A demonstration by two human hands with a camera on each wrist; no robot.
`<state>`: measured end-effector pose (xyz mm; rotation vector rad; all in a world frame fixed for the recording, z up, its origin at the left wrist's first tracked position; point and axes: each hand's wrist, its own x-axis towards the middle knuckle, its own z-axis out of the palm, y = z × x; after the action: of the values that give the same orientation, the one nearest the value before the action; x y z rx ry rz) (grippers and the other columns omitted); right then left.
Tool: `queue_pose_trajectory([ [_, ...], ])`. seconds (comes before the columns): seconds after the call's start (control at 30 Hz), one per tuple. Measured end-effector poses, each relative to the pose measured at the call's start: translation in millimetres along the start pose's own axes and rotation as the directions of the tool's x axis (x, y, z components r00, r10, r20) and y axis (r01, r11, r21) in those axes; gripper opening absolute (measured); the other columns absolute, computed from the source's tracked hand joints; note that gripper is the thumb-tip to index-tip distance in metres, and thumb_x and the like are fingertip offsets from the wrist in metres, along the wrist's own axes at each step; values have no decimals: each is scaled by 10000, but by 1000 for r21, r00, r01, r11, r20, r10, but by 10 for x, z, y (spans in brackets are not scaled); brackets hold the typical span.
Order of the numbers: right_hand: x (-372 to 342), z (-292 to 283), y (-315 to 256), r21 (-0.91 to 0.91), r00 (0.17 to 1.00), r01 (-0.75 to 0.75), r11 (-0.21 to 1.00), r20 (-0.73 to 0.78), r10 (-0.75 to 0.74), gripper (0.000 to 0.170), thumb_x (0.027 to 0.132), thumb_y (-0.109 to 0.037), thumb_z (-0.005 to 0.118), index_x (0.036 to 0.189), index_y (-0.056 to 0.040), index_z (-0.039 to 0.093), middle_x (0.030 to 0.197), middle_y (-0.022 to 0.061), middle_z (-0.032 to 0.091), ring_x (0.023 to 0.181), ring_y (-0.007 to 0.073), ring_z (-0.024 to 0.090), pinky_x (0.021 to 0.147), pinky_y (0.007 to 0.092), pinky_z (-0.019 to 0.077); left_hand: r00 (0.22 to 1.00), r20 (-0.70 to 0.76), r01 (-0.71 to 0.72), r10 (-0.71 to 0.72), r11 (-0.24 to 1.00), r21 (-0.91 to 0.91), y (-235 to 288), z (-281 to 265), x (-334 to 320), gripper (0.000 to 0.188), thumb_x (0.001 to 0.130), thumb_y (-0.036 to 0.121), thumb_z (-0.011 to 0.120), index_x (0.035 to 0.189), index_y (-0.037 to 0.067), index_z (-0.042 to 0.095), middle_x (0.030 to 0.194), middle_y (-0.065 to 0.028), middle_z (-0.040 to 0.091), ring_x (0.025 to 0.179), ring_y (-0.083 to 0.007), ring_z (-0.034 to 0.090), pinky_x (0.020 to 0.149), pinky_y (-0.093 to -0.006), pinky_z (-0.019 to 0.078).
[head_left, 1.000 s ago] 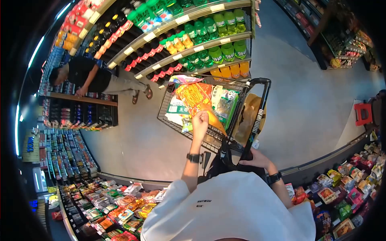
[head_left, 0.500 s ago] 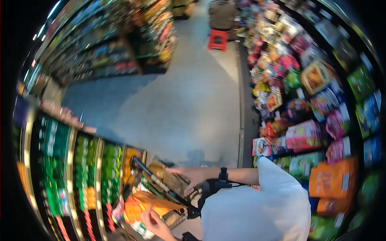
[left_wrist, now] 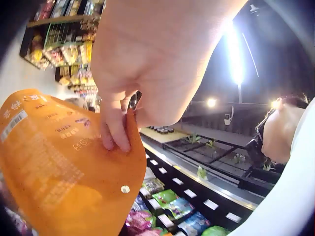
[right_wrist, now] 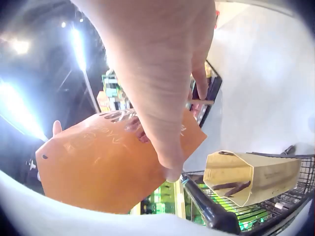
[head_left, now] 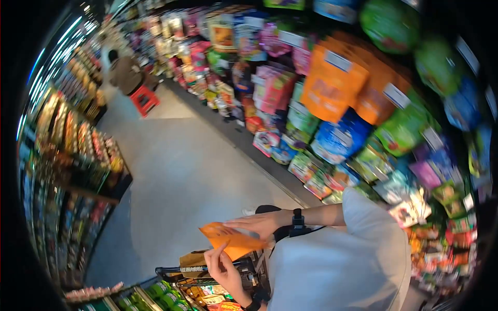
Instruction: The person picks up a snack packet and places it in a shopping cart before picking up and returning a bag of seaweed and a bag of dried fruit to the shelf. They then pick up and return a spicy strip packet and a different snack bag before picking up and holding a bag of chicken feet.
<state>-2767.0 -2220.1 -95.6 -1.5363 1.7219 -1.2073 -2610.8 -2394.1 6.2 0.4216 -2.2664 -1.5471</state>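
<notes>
My left hand (head_left: 223, 267) pinches the edge of an orange snack pouch (head_left: 236, 244) between thumb and fingers. In the left wrist view, the pouch (left_wrist: 59, 162) shows small print and a barcode, with my fingers over its upper edge. My right hand (head_left: 259, 224) reaches across the pouch's other end, fingers fairly straight. The right wrist view shows the right thumb over the pouch's orange face (right_wrist: 98, 162). Below the pouch, the black handle of a shopping cart (head_left: 181, 269) is partly hidden by my left hand.
A brown paper bag (right_wrist: 275, 172) sits in the cart beside its handle. Along the right runs a shelf of packaged snacks, with larger orange pouches (head_left: 332, 78) among them. Farther down the aisle, a person (head_left: 127, 75) sits on a red stool (head_left: 144, 101).
My view has swung right, from the drinks shelf to the snack shelf. The pouch has risen out of the cart in my left hand. My right hand has left the cart handle for the pouch.
</notes>
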Motion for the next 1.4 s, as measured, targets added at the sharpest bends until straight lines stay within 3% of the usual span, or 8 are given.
queue_pose_trajectory([
  [0.3, -1687, 268, -355, 224, 887, -173, 959, -388, 251, 623, 994, -207, 696, 1524, -27, 422, 1497, 141, 524, 1366, 264, 515, 1136, 389, 414, 956, 272, -36, 114, 960, -277, 322, 991, -293, 430, 966, 83, 664, 1377, -7, 577, 1222, -95, 561, 1119, -169, 570, 879, -273, 492],
  [0.43, -2272, 19, -788, 317, 737, -234, 919, -558, 381, 488, 1028, -194, 652, 1453, -6, 505, 1382, 115, 622, 1264, 206, 571, 1054, 371, 470, 900, 237, -385, 366, 922, 39, 445, 1445, -225, 760, 836, 158, 830, 1480, -10, 463, 1431, -191, 544, 1269, -228, 578, 953, -367, 519],
  [0.63, -2852, -313, -1240, 528, 410, -14, 849, -772, 486, 397, 1039, -192, 633, 1378, 2, 562, 1302, 65, 644, 1175, 146, 593, 985, 341, 503, 752, 657, 151, 61, 953, -262, 816, 2314, -147, 552, 871, 76, 811, 1321, -51, 517, 1135, -139, 704, 1008, -197, 688, 901, -336, 559],
  [0.93, -3303, -574, -1324, 236, -54, 13, 972, -970, 237, 555, 978, -69, 671, 1471, -2, 425, 1314, 68, 579, 1213, 155, 552, 1038, 332, 457, 764, 624, 170, 160, 884, -435, 1348, 3303, -169, 424, 941, 21, 731, 1296, -41, 507, 1161, -123, 693, 1022, -161, 689, 884, -296, 568],
  [1.03, -3378, -674, -1394, 238, -32, -65, 969, -971, 236, 631, 932, -54, 720, 1479, 1, 410, 1320, 94, 564, 1204, 191, 565, 1031, 356, 459, 735, 671, 264, 95, 872, -412, 1407, 3500, -47, 591, 924, 82, 767, 1402, -42, 441, 1277, -166, 638, 1148, -206, 647, 962, -354, 538],
  [1.17, -3426, -763, -1364, 6, -41, -571, 821, -999, -22, 628, 868, -94, 796, 1415, -3, 501, 1253, 143, 575, 1112, 275, 614, 953, 392, 495, 690, 583, -324, 429, 903, -281, 1354, 3789, 67, 918, 865, 155, 828, 1586, 19, 276, 1508, -172, 425, 1420, -265, 419, 1122, -440, 413],
  [1.3, -3257, -829, -1296, -44, 29, -723, 689, -999, -34, 672, 783, -177, 850, 1378, -43, 567, 1155, 147, 562, 1078, 348, 599, 924, 417, 502, 372, 754, -55, 542, 823, -565, 1627, 3963, 2, 861, 860, 153, 828, 1540, -18, 328, 1444, -183, 473, 1370, -279, 450, 1099, -410, 421],
  [1.4, -3065, -950, -1447, -32, 68, -671, 741, -998, 18, 694, 769, -204, 863, 1376, -36, 571, 1168, 157, 549, 1159, 356, 564, 958, 418, 493, 303, 840, 235, 450, 819, -523, 1628, 4084, 149, 779, 897, 121, 788, 1528, -5, 349, 1398, -136, 516, 1292, -222, 508, 1064, -355, 448],
])
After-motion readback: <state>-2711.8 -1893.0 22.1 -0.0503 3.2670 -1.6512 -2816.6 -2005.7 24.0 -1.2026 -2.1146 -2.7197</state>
